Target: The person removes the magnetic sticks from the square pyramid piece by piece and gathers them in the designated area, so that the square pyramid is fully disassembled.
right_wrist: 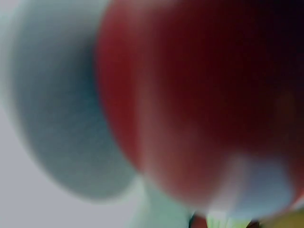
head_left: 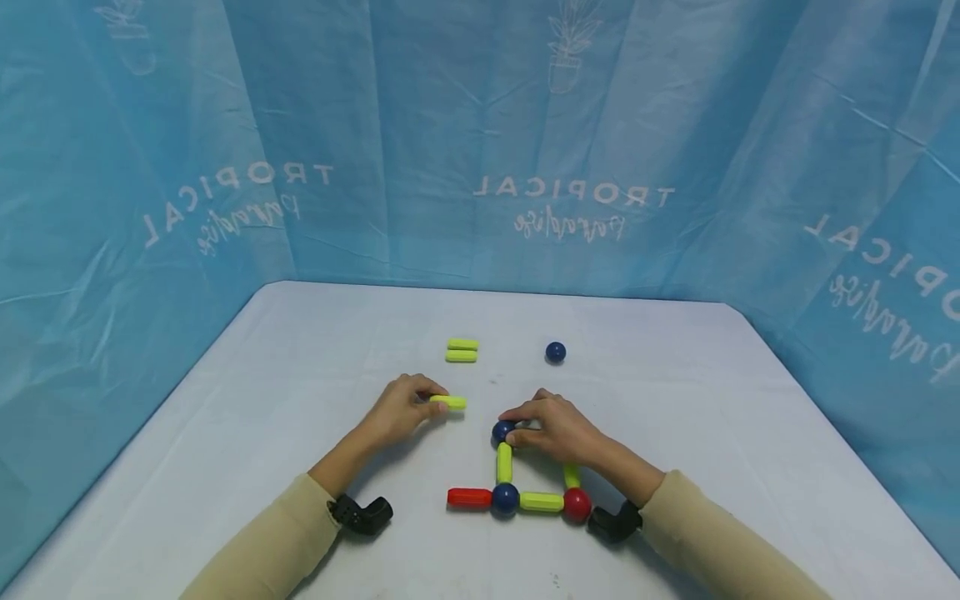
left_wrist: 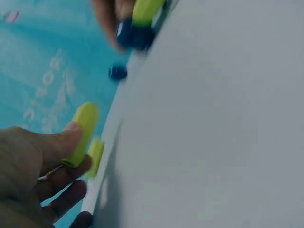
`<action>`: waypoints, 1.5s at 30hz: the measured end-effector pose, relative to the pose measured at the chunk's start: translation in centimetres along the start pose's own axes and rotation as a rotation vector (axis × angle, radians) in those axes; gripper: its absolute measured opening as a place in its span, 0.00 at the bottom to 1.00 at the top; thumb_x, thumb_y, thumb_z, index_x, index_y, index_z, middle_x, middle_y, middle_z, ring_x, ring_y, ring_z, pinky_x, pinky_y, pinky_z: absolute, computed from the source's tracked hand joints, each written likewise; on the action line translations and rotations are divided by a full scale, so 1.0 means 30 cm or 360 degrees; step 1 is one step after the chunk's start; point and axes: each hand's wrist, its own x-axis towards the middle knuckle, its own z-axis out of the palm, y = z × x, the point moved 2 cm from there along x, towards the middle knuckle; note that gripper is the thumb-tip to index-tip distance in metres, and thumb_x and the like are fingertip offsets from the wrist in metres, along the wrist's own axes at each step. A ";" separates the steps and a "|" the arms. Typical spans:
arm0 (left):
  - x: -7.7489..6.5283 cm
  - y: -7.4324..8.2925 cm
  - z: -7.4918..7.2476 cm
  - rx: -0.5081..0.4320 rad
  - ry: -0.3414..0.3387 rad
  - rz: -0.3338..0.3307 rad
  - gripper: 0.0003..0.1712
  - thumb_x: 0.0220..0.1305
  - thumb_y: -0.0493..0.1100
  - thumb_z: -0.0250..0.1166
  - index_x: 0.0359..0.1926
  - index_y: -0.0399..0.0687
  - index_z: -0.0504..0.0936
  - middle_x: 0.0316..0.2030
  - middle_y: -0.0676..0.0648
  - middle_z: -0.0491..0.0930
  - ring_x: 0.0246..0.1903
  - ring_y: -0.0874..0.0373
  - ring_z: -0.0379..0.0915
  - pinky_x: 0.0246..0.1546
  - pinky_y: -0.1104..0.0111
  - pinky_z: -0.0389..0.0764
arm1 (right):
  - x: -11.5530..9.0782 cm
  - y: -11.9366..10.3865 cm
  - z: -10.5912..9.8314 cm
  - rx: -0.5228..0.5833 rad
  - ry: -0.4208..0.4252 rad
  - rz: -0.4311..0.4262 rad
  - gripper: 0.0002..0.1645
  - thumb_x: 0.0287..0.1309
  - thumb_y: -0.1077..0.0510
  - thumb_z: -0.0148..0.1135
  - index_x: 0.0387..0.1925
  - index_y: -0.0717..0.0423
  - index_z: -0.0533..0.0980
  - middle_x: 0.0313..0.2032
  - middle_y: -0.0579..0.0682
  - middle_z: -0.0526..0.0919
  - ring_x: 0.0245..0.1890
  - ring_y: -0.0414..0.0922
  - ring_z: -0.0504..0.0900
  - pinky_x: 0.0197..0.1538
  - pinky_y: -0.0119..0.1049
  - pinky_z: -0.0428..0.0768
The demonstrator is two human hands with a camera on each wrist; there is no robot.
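Note:
My left hand (head_left: pixel 405 408) pinches a yellow-green rod (head_left: pixel 453 402) between thumb and fingers, above the table; in the left wrist view the same rod (left_wrist: pixel 84 130) tilts upward. With thumb and fingertips, my right hand (head_left: pixel 558 429) grips a dark blue ball (head_left: pixel 501 432) at the far left corner of a joined shape. From that ball a yellow-green rod (head_left: pixel 504 463) runs to a nearer blue ball (head_left: pixel 506 499). A red rod (head_left: pixel 470 498) sticks out left of it, and another yellow-green rod (head_left: pixel 542 502) leads right to a red ball (head_left: pixel 577 504). My right hand partly hides a rod (head_left: pixel 572 476) beyond the red ball.
Two yellow-green rods (head_left: pixel 462 350) lie side by side farther back on the white table (head_left: pixel 337 333). A loose dark blue ball (head_left: pixel 556 352) sits to their right. Blue printed curtains (head_left: pixel 420 125) hang behind and at both sides. The red ball fills much of the right wrist view.

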 end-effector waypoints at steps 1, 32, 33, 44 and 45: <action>0.010 -0.016 -0.011 -0.0005 0.0055 -0.0012 0.10 0.57 0.42 0.67 0.41 0.48 0.85 0.38 0.48 0.79 0.42 0.54 0.68 0.42 0.65 0.68 | -0.001 0.003 0.000 -0.0003 0.0002 0.0010 0.21 0.53 0.46 0.66 0.50 0.39 0.80 0.43 0.37 0.85 0.37 0.39 0.69 0.36 0.31 0.66; 0.311 -0.045 0.072 0.0323 0.0387 -0.0193 0.14 0.57 0.47 0.68 0.45 0.53 0.81 0.41 0.45 0.74 0.49 0.48 0.62 0.54 0.52 0.60 | 0.030 0.023 -0.017 -0.0056 -0.0059 -0.0063 0.22 0.53 0.45 0.66 0.52 0.36 0.79 0.39 0.36 0.83 0.37 0.39 0.70 0.35 0.31 0.69; 0.315 -0.045 0.073 0.0325 0.0388 -0.0203 0.14 0.57 0.47 0.67 0.45 0.53 0.80 0.41 0.46 0.73 0.50 0.48 0.62 0.54 0.52 0.60 | 0.033 0.026 -0.017 -0.0058 -0.0058 -0.0064 0.22 0.53 0.45 0.66 0.52 0.35 0.79 0.40 0.37 0.83 0.37 0.39 0.70 0.35 0.31 0.69; 0.326 -0.042 0.079 0.0321 0.0387 -0.0249 0.14 0.57 0.47 0.67 0.45 0.54 0.80 0.41 0.45 0.73 0.51 0.48 0.61 0.54 0.53 0.59 | -0.006 -0.006 -0.071 -0.0106 0.0071 -0.0047 0.27 0.50 0.43 0.68 0.54 0.42 0.78 0.48 0.38 0.84 0.43 0.39 0.69 0.41 0.33 0.70; 0.326 -0.041 0.077 0.0318 0.0389 -0.0250 0.14 0.57 0.46 0.67 0.45 0.54 0.80 0.41 0.45 0.73 0.51 0.48 0.61 0.54 0.53 0.59 | -0.023 -0.017 -0.080 -0.0105 0.0113 -0.0053 0.27 0.50 0.44 0.68 0.54 0.43 0.78 0.48 0.38 0.84 0.43 0.39 0.69 0.41 0.33 0.70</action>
